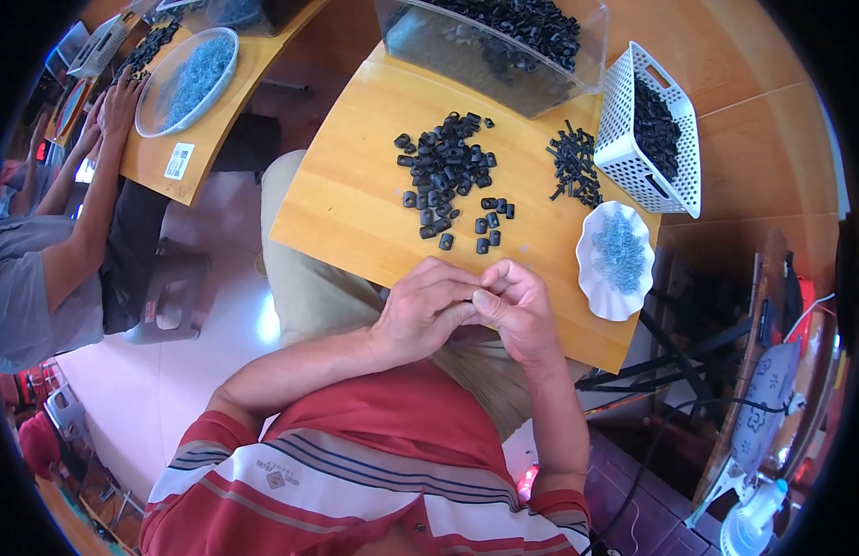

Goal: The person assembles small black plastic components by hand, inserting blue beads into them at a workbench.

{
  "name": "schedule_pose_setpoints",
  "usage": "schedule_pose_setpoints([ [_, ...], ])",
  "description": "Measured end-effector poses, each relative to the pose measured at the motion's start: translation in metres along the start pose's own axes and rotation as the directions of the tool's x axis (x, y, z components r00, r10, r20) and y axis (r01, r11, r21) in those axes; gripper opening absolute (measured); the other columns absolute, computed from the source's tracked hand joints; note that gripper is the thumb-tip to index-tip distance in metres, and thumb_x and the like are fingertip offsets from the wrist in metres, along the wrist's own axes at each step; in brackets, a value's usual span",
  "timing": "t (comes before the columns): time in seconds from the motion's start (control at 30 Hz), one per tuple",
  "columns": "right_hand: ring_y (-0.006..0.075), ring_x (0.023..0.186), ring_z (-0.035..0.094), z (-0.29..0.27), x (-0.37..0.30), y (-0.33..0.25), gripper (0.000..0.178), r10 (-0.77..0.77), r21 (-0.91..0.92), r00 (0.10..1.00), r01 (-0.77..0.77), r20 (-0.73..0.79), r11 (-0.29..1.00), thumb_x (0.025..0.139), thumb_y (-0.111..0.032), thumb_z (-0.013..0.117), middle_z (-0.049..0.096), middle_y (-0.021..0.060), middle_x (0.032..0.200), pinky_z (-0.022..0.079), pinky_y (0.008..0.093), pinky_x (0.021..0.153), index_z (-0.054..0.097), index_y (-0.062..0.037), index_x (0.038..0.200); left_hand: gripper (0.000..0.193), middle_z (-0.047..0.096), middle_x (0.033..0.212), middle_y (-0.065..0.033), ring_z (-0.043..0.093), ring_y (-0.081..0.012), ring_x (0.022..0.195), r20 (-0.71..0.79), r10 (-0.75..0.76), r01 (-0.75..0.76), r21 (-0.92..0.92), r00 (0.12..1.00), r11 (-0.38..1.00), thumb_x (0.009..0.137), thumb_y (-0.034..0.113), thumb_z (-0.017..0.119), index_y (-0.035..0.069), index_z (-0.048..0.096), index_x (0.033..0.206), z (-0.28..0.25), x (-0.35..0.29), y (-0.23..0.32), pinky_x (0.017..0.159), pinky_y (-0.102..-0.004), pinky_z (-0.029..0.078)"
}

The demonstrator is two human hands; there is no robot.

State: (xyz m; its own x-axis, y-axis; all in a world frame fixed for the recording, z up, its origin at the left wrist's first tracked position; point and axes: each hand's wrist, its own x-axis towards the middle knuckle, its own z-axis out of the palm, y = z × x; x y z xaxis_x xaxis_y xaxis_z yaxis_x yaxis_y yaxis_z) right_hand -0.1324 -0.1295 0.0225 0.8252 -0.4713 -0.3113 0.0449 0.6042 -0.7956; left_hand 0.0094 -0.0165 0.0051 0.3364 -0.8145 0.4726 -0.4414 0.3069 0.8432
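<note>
Both my hands meet over the near edge of the wooden table (355,185), fingertips pinched together. My left hand (428,304) has its fingers closed, and my right hand (519,309) presses thumb against finger beside it. Whatever they hold is hidden between the fingers. Just beyond them lies a pile of small black plastic caps (445,162), a few spread out toward my hands. To the right of that pile are black pin-like plastic pieces (575,164). A white scalloped dish (592,289) with small clear bluish pieces (620,250) stands right of my right hand.
At the back is a clear plastic bin (476,69) of black parts. A white perforated basket (624,153) of black pieces stands at the right edge. On the left, a co-worker (59,250) sits at another table with a round tray (233,57) of bluish pieces. A small fan (756,519) is lower right.
</note>
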Motion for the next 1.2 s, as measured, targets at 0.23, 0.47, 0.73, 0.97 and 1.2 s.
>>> schedule_pose_setpoints([
  [0.23, 0.0088, 0.085, 0.063, 0.003, -0.001, -0.003, 0.013, -0.124, -0.247, 0.992, 0.111, -0.036, 0.963, 0.091, -0.003, 0.069, 0.066, 0.0044, 0.092, 0.052, 0.0237, 0.076, 0.058, -0.0012, 0.098, 0.027, 0.068, 0.104, -0.0120, 0.065, -0.0234, 0.085, -0.016, -0.072, 0.071, -0.032, 0.997, 0.997, 0.078, 0.000, 0.077, 0.000, 0.069, 0.104, 0.001, -0.004, 0.001, 0.071, -0.0323, 0.054],
  [0.47, 0.0088, 0.071, 0.061, -0.024, 0.027, -0.138, 0.021, -0.766, -0.956, 0.610, 0.042, -0.205, 0.289, 0.089, -0.006, 0.068, 0.068, 0.0056, 0.084, 0.050, 0.0235, 0.068, 0.065, 0.0008, 0.109, 0.033, 0.065, 0.113, -0.0128, 0.064, -0.0169, 0.076, -0.029, -0.119, 0.119, -0.028, 0.992, 0.993, 0.081, -0.001, 0.075, -0.002, 0.066, 0.112, 0.001, -0.013, -0.004, 0.066, -0.0270, 0.055],
  [0.73, 0.0133, 0.078, 0.062, -0.036, 0.046, -0.106, 0.031, -0.530, -0.981, 0.847, 0.140, 0.048, 0.136, 0.087, -0.010, 0.071, 0.066, 0.0081, 0.114, 0.050, 0.0267, 0.069, 0.066, -0.0021, 0.117, 0.028, 0.065, 0.113, -0.0142, 0.065, -0.0173, 0.079, 0.016, -0.184, 0.185, -0.066, 0.983, 0.981, 0.082, -0.001, 0.073, -0.001, 0.067, 0.109, 0.002, -0.011, -0.003, 0.068, -0.0278, 0.055],
  [0.97, 0.0249, 0.084, 0.064, -0.028, 0.057, -0.059, 0.033, -0.364, -0.987, 0.918, 0.145, 0.159, -0.067, 0.083, -0.006, 0.068, 0.063, 0.0128, 0.113, 0.052, 0.0330, 0.074, 0.065, -0.0021, 0.115, 0.023, 0.066, 0.110, -0.0137, 0.066, -0.0176, 0.077, 0.036, -0.138, 0.140, -0.061, 0.990, 0.988, 0.083, -0.001, 0.073, 0.000, 0.068, 0.105, 0.002, -0.010, -0.007, 0.065, -0.0273, 0.055],
  [1.2, 0.0221, 0.069, 0.063, -0.034, 0.062, -0.049, 0.032, -0.445, -0.978, 0.873, 0.150, 0.199, -0.142, 0.082, -0.006, 0.069, 0.067, 0.0110, 0.104, 0.051, 0.0337, 0.069, 0.064, -0.0023, 0.113, 0.023, 0.066, 0.108, -0.0142, 0.067, -0.0185, 0.078, 0.042, -0.190, 0.193, -0.087, 0.981, 0.977, 0.083, -0.001, 0.073, 0.000, 0.068, 0.105, 0.002, -0.009, -0.002, 0.065, -0.0274, 0.055],
])
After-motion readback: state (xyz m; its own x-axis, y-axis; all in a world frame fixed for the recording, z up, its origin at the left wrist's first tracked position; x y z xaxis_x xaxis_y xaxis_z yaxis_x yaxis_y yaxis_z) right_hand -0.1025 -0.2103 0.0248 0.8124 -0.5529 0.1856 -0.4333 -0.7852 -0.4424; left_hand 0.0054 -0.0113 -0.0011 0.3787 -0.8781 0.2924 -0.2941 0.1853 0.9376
